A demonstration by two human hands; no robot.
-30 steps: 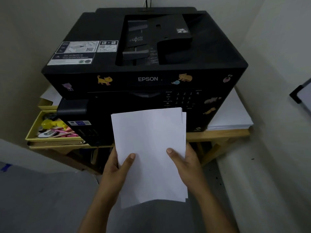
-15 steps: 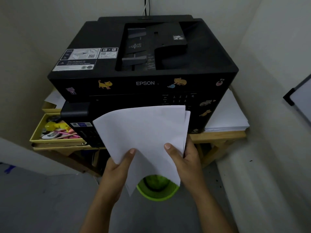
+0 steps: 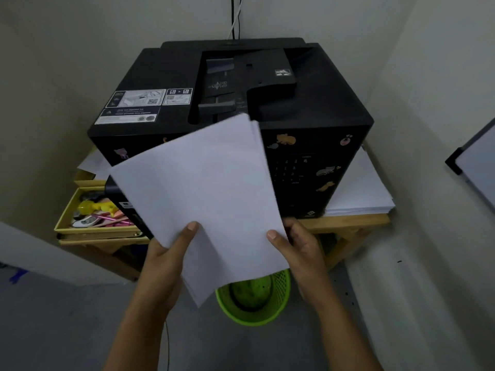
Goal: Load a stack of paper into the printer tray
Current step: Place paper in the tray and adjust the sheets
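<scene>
At the far left a yellow box (image 3: 70, 210) of small bright odds and ends sits on the wooden table (image 3: 348, 223), just beside the black printer (image 3: 316, 108), with loose sheets tucked behind it. The left hand (image 3: 163, 261) pinches the paper stack (image 3: 203, 188) at its lower left edge, thumb on top and fingers curled underneath. The stack hangs in the air in front of the printer, tilted, its top corner over the front edge of the lid, its lower corner pointing down at a green bin (image 3: 254, 298) on the floor. The right hand (image 3: 302, 247) grips the lower right edge the same way, thumb on the sheet. The sheets are not squared: one peeks out along the right side, so they could fan apart or a loose one slide into the bin if either grip slackens. A skewed stack would likely catch on the tray guides or feed crooked. No open tray can be seen; the stack hides the lower front of the printer, so it may block the person's own view of the slot. At the right a spare ream (image 3: 361, 188) lies on the table against the printer, and the wall stands close, leaving little elbow room.
</scene>
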